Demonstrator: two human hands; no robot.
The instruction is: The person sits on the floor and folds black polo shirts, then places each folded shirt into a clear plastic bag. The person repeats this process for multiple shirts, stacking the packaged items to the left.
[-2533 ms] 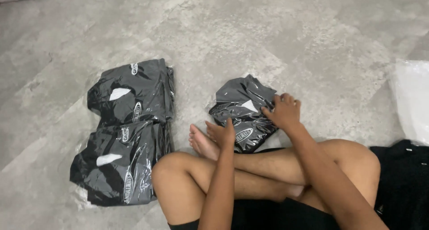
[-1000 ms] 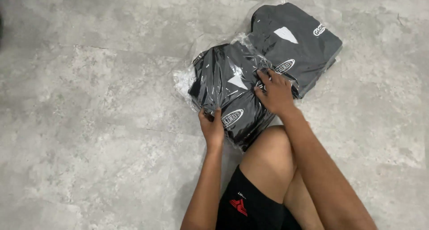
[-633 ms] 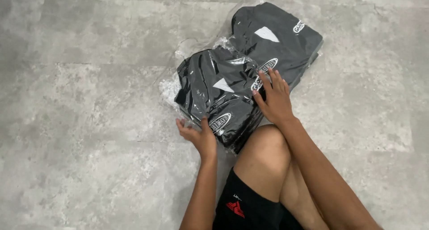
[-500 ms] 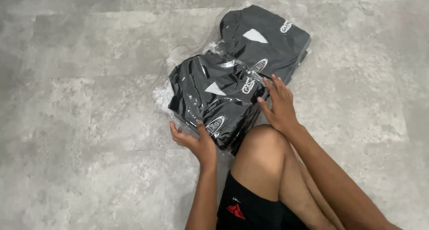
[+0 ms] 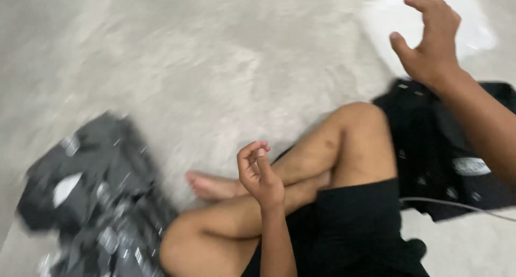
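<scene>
On floor (image 5: 226,56), 1 blurred pile of dark bagged clothes (image 5: 91,196) lies at left, apart from both hands. L hand (image 5: 260,175) hovers empty, fingers curled, over crossed legs. R hand (image 5: 430,37) spread wide, empty, above 1 black garment (image 5: 435,153) and 1 white bag (image 5: 430,24).

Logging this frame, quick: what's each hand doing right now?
Left hand: empty, fingers loosely curled.
Right hand: open, empty, raised over the white bag.

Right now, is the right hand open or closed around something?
Open and empty. The right hand hovers with fingers spread and curled above a white bag on the floor, touching nothing.
</scene>
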